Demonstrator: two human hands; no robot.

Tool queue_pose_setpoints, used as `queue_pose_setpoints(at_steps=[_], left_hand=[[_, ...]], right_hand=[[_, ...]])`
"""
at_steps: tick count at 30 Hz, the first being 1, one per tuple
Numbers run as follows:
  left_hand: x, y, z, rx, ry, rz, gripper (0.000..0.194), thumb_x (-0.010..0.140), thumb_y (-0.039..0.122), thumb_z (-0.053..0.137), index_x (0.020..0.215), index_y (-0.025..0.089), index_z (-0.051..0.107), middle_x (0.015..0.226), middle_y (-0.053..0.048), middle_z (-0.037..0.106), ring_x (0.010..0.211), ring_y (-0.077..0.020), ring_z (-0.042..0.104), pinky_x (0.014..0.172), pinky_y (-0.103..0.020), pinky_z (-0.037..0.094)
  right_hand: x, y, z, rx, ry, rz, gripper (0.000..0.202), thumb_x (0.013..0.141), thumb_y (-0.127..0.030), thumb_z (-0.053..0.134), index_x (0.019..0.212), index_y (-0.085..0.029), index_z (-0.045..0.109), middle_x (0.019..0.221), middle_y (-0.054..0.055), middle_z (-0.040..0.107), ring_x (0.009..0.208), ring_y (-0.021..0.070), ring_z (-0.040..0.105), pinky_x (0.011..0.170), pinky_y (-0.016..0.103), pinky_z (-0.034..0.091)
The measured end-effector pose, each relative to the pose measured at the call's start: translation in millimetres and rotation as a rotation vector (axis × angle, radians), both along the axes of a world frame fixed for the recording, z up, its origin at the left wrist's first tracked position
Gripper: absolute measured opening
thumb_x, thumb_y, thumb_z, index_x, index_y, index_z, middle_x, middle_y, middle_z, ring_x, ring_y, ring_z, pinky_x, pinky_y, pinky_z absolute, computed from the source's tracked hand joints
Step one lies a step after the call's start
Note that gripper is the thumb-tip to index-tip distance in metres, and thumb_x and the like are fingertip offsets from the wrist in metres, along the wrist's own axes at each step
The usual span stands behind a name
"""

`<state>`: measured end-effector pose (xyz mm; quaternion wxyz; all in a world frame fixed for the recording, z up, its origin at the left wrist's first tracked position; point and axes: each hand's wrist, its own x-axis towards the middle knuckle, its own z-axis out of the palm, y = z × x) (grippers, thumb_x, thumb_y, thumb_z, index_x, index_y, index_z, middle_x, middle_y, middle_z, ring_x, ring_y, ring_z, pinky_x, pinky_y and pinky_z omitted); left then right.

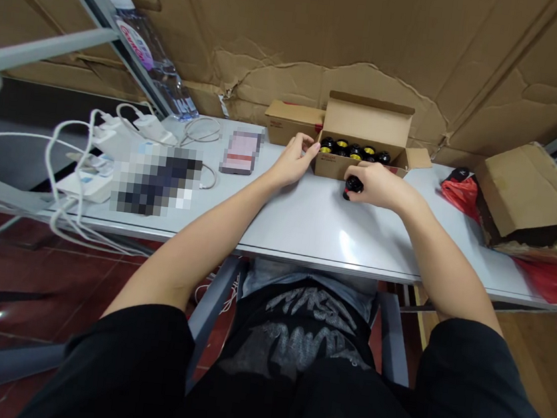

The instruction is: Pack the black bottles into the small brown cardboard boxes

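Note:
An open cardboard box (331, 168) stands near the back of the table, lid raised. Inside it sit several black round pieces (355, 150), some with yellow rings. My left hand (294, 160) is at the box's left front corner, thumb and fingers closed on its edge. In front of the box, my right hand (376, 185) grips a small black round piece (353, 187) with a trace of red on it. That piece is close to the tabletop; whether it touches I cannot tell. Its exact kind is unclear.
A second small carton (294, 115) stands behind my left hand. To the right lie a larger opened cardboard box (527, 190) and a red bag (464, 193). Leftward are a blurred pinkish object (241, 152), a blurred dark object (155, 185), white cables with a power strip (85, 180), and a water bottle (149, 57).

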<state>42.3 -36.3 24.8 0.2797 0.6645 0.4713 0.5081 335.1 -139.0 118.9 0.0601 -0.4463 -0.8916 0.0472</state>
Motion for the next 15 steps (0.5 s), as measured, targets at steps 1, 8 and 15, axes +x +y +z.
queue_pose_setpoints(at_steps=[1,8,15], left_hand=[[0.0,-0.2,-0.2,0.001,-0.004,-0.002,0.048,0.123,0.07,0.085,0.128,0.024,0.073,0.132,-0.012,0.073,0.136,-0.0297,0.075,0.139,-0.049,0.057],[-3.5,6.7,-6.2,0.017,0.031,-0.017,0.041,0.128,0.065,0.079,0.131,0.024,0.072,0.138,-0.014,0.075,0.139,-0.0291,0.075,0.14,-0.047,0.057],[-8.5,13.4,-11.6,0.023,0.077,-0.033,0.035,0.131,0.06,0.075,0.136,0.025,0.071,0.144,-0.016,0.078,0.141,-0.0298,0.076,0.135,-0.048,0.059]], right_hand=[[0.1,1.1,1.0,-0.011,0.025,0.018,0.016,0.104,-0.022,0.084,0.111,-0.027,0.07,0.114,0.013,0.079,0.105,0.0377,0.08,0.092,0.046,0.061],[20.2,3.2,15.2,0.013,0.328,0.088,0.034,0.09,-0.027,0.085,0.123,-0.028,0.076,0.132,0.013,0.085,0.117,0.039,0.078,0.104,0.048,0.062],[53.2,33.4,8.2,0.091,0.641,0.071,0.05,0.093,-0.066,0.099,0.122,-0.032,0.078,0.118,0.008,0.084,0.104,0.0373,0.075,0.095,0.056,0.066]])
